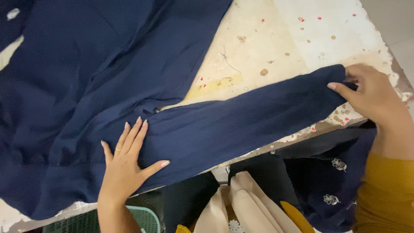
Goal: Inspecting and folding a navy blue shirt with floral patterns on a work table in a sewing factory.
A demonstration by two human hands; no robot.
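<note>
Hands [125,166] [373,92] stretch navy sleeve [241,125] across table [276,39]

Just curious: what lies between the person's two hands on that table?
In the head view, the navy sleeve spans from left hand to right hand.

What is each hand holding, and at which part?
Right hand grips the navy garment's sleeve at its cuff end; left hand only presses flat near the shoulder.

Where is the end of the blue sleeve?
In the head view, the sleeve ends at the right, pinched by the right hand near the table edge; the left hand presses its other end.
</note>
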